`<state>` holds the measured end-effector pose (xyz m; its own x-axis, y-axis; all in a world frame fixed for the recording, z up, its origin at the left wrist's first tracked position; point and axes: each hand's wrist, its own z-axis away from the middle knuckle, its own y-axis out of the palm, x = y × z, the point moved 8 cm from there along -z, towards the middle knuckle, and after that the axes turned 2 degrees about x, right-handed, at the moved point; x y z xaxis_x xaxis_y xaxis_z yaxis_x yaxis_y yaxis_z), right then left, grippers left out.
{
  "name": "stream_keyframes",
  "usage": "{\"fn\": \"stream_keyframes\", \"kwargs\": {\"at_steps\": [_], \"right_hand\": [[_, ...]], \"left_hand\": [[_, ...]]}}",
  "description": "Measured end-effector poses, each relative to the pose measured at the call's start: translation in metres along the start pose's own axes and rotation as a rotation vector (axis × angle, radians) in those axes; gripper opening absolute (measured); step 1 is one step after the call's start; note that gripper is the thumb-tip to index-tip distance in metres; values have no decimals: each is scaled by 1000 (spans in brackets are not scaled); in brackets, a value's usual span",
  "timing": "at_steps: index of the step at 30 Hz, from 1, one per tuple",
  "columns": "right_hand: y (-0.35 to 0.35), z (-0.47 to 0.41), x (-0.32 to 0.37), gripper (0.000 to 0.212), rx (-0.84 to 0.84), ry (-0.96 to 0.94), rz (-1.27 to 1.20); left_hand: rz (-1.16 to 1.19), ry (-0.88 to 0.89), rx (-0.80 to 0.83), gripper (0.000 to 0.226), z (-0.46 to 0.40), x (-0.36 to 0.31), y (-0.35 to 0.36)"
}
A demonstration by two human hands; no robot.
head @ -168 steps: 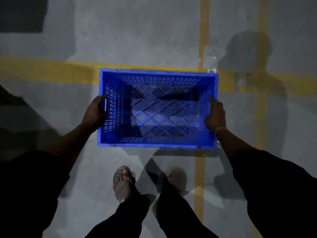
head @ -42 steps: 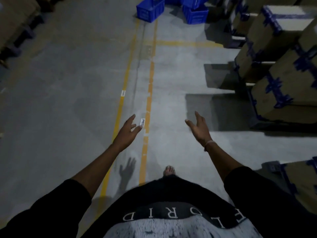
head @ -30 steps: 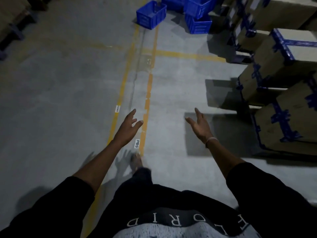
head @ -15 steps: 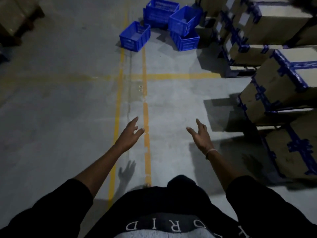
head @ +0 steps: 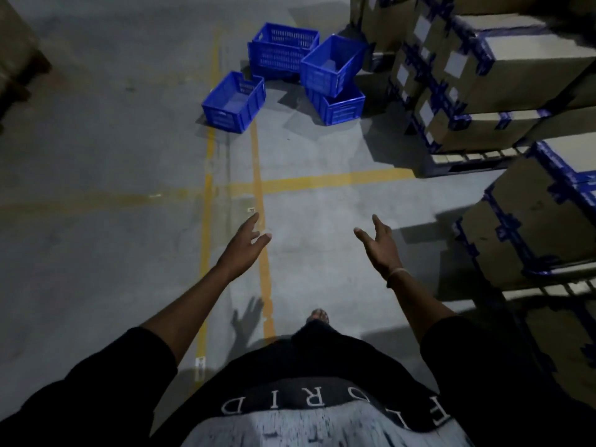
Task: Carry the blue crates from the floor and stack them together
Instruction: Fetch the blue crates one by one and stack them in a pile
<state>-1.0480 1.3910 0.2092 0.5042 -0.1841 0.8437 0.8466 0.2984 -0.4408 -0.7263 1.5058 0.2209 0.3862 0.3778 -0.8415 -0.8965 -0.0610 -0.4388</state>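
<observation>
Well beyond the fingertips, the crates (head: 234,101) are showing bright blue, their walls slotted in a grid. Yellow lines (head: 258,162) are crossing the grey floor (head: 96,156) under the fingers. Right of the fingers, brown cartons (head: 529,227) are wearing blue tape bands.

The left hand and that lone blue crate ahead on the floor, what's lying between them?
In the head view, only grey floor with painted yellow lines separates the left hand from the lone blue crate; no object lies there.

Black sleeves (head: 96,391) — thin wristband (head: 397,271).
</observation>
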Motion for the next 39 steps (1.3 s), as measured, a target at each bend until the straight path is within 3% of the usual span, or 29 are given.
{"fn": "stream_keyframes", "kwargs": {"at_steps": [13,24,27,39], "right_hand": [[-69,-267,88,76,-13,20,32],[-103,-533,152,77,-58,47,47],[-119,-599,185,77,-79,19,72],[-191,-860,223,80,-91,57,25]], "left_hand": [[54,23,30,67,-285,-100,-6],[86,16,85,70,-582,-173,-27],[18,82,114,65,-660,-211,-40],[-21,39,148,64,-909,-300,-31]]}}
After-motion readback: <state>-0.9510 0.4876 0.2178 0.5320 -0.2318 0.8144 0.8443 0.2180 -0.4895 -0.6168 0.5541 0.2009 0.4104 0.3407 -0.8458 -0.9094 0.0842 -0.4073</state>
